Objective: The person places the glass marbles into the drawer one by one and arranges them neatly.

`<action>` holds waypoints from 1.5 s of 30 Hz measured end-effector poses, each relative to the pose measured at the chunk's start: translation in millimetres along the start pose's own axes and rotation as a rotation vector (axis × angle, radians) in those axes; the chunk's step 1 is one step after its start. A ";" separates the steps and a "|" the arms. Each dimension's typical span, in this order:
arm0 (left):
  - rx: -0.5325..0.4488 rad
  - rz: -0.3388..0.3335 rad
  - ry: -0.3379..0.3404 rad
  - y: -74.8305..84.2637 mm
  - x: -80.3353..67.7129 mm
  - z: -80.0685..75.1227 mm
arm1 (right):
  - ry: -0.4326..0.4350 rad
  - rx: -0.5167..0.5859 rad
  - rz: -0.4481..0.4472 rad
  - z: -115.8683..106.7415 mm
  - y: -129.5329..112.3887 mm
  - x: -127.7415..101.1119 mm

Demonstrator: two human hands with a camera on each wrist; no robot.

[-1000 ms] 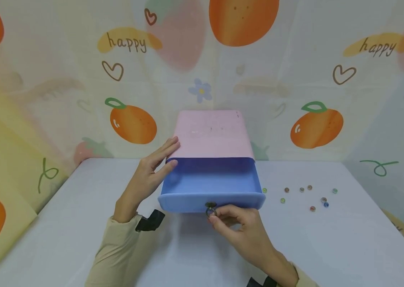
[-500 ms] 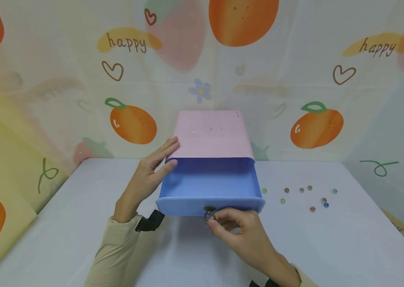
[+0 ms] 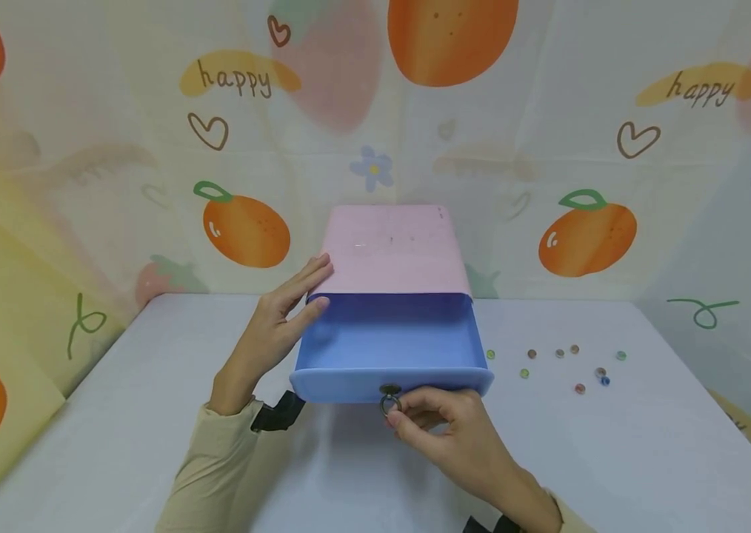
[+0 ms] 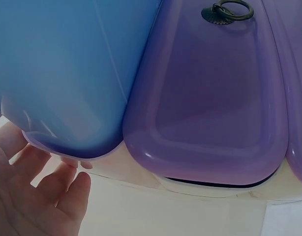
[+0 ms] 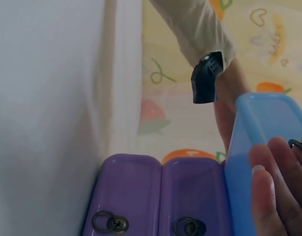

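We stand at a white table walled in by a fruit-printed backdrop of oranges and "happy" lettering. The landmark is the blue drawer, pulled out toward us from under the pink lid of a small cabinet. Nearest us, at the drawer's front, the right hand curls its fingers and pinches the brass ring pull. Just left of the drawer, the left hand lies with straight fingers pressed flat against the cabinet's side, gripping nothing. To the right of the drawer, well apart from it, small coloured beads lie scattered on the table.

The head view shows only the top drawer. The left wrist view shows a purple drawer below it with its own ring, and the right wrist view shows two purple drawers side by side, both closed.

Open tabletop lies in front of the drawer and to its left; behind the cabinet the backdrop closes the space off.

Against a second ago, the drawer sits a little further out, and since half a second ago it has barely moved.
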State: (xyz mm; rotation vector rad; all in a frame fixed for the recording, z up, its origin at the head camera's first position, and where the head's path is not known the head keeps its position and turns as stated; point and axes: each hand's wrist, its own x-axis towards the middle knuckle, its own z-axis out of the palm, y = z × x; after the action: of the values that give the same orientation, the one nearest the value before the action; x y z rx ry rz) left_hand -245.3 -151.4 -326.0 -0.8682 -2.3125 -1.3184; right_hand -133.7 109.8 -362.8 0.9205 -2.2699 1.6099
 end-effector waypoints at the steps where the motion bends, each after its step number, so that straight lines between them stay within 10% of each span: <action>1: 0.002 0.000 0.001 -0.3 -0.2 0.0 | -0.002 -0.002 0.005 0.0 0.0 0.2; 36: -0.008 -0.008 0.001 -0.2 -0.9 0.6 | -0.129 -0.074 0.020 -16.4 -14.4 1.5; 45: -0.003 -0.006 0.003 -1.8 -0.7 1.5 | -0.069 -0.117 -0.111 -34.8 -24.6 0.7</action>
State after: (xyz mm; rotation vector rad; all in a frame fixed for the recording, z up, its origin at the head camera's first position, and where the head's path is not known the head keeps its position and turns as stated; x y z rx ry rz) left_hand -246.0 -151.1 -328.3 -0.8601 -2.3139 -1.3248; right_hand -125.9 136.0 -330.1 1.0669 -2.2865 1.4045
